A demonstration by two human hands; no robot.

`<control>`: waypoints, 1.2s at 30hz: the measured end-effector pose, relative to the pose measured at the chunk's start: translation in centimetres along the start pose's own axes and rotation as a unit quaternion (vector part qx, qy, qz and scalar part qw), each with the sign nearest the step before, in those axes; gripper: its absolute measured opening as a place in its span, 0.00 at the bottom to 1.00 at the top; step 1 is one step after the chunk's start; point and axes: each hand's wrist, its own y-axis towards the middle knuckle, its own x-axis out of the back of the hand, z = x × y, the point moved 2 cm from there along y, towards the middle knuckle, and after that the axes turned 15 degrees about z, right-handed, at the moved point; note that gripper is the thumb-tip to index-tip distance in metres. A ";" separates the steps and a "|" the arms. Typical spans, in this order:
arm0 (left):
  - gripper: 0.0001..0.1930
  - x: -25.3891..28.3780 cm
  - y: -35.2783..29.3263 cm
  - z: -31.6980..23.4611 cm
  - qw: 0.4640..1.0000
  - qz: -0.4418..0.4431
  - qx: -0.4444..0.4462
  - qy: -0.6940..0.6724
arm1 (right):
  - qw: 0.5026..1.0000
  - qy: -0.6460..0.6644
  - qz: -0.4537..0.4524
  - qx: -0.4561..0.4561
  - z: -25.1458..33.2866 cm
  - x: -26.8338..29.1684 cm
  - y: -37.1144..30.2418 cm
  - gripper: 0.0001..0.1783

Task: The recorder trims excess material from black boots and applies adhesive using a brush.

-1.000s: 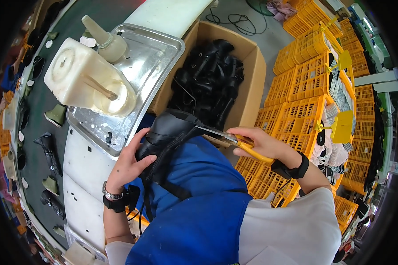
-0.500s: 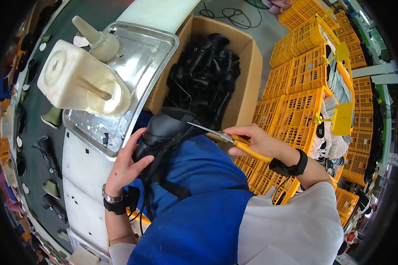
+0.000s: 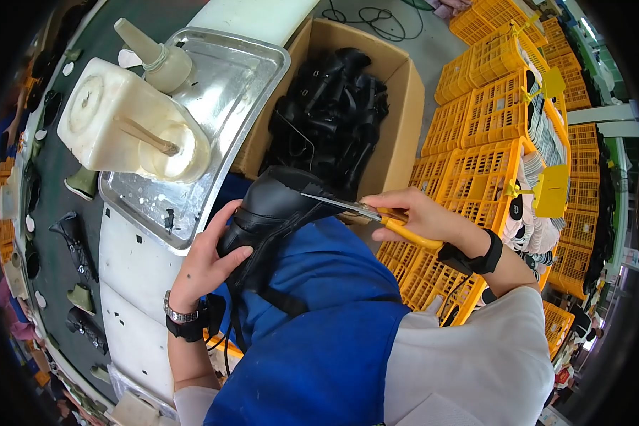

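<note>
A black leather boot upper (image 3: 277,206) with straps rests over my lap, on the blue apron. My left hand (image 3: 209,259) grips its left side, the thumb laid across the leather. In my right hand (image 3: 415,216) is a pair of scissors (image 3: 412,234) with yellow handles. Their metal blades reach left and lie against the far edge of the upper, where the leather looks ragged. The fingers in the handle loops are partly hidden.
Beyond the upper stands a cardboard box (image 3: 394,142) full of black uppers. At left, a metal tray (image 3: 241,78) holds a white glue container (image 3: 106,128) and a pale bottle (image 3: 167,67). Yellow crates (image 3: 468,170) are stacked at right. A green conveyor (image 3: 53,270) carries boots.
The upper has turned slightly in my left hand. My right hand and the scissors' handles have shifted a little to the right, with the blades still at the upper's far edge.
</note>
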 end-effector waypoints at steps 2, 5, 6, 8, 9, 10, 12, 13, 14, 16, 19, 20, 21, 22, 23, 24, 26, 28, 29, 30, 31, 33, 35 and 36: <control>0.32 0.0 0.0 -0.1 1.000 0.001 -0.005 0.004 | 1.000 -0.008 0.009 -0.016 0.1 0.1 -0.1 0.27; 0.32 0.0 0.1 0.0 1.000 0.007 0.003 -0.008 | 1.000 -0.020 0.009 -0.013 -0.6 0.1 -0.3 0.27; 0.32 0.1 0.2 0.1 1.000 0.007 0.002 -0.004 | 1.000 -0.020 0.009 -0.013 -0.7 0.0 -0.3 0.27; 0.32 0.1 0.3 0.1 1.000 0.007 0.001 0.000 | 1.000 -0.022 -0.016 0.003 -0.7 -0.3 -0.4 0.28; 0.33 0.1 0.4 0.1 1.000 0.012 0.012 0.005 | 1.000 -0.021 -0.016 0.003 -0.6 -0.3 -0.4 0.28; 0.34 0.2 0.4 0.1 1.000 0.018 0.023 0.010 | 1.000 -0.015 -0.003 -0.011 -0.4 -0.2 -0.4 0.29; 0.34 0.0 0.6 -0.1 0.999 0.023 0.024 0.009 | 1.000 -0.008 0.009 -0.025 -0.5 -0.2 -0.4 0.29; 0.34 0.0 0.6 -0.2 0.999 0.027 0.024 0.007 | 1.000 0.011 0.003 -0.009 -0.7 -0.2 -0.5 0.29; 0.34 0.0 0.6 -0.2 0.999 0.029 0.024 0.008 | 1.000 0.031 -0.004 0.006 -1.0 -0.2 -0.5 0.28; 0.34 0.1 0.7 -0.2 0.999 0.026 0.035 0.012 | 0.998 0.053 -0.030 -0.019 -1.6 0.1 -0.7 0.27; 0.33 0.0 0.7 -0.4 0.999 0.026 0.038 0.001 | 0.982 0.110 -0.119 -0.099 -1.2 1.7 -0.3 0.24; 0.33 -0.1 0.7 -0.3 0.999 0.025 0.039 0.001 | 0.981 0.074 -0.147 -0.100 -2.0 2.3 -0.1 0.21; 0.33 -0.2 0.7 -0.2 1.000 0.012 0.012 0.016 | 0.979 0.037 -0.175 -0.100 -2.7 2.7 0.0 0.19; 0.32 -0.1 0.7 -0.2 0.999 -0.002 -0.015 0.030 | 0.979 0.035 -0.175 -0.099 -2.7 3.0 -0.2 0.19; 0.32 -0.1 0.7 -0.2 0.999 -0.003 -0.017 0.030 | 0.981 0.042 -0.163 -0.100 -2.7 3.3 -0.3 0.21; 0.32 -0.1 0.6 -0.2 0.999 -0.004 -0.013 0.032 | 0.982 0.048 -0.149 -0.101 -2.6 3.4 -0.3 0.25; 0.32 -0.2 0.1 -0.2 0.999 -0.009 -0.011 0.032 | 0.984 0.039 -0.147 -0.094 -1.7 3.4 0.0 0.24; 0.32 0.0 -0.3 -0.1 0.999 -0.015 0.007 0.030 | 0.986 0.026 -0.146 -0.082 -1.2 3.9 0.5 0.24; 0.32 0.1 -0.9 -0.3 0.999 -0.022 0.005 0.030 | 0.984 0.022 -0.160 -0.074 -1.4 4.3 0.9 0.23; 0.34 0.2 -1.5 -0.5 0.999 -0.026 0.022 0.017 | 0.982 0.018 -0.176 -0.065 -1.7 5.0 1.4 0.21; 0.35 0.4 -2.1 -0.9 0.999 -0.029 0.036 0.004 | 0.983 0.010 -0.175 -0.059 -2.0 5.8 1.9 0.21; 0.34 1.0 -4.3 -1.9 0.996 -0.085 -0.007 0.038 | 0.969 0.057 -0.238 -0.039 -3.5 8.0 2.8 0.20; 0.36 1.3 -8.0 -2.2 0.983 -0.180 -0.005 -0.035 | 0.958 0.072 -0.274 -0.044 -5.4 10.8 3.2 0.23; 0.37 1.0 -10.5 -2.1 0.960 -0.274 0.007 -0.060 | 0.954 0.066 -0.287 -0.060 -5.7 11.7 3.8 0.25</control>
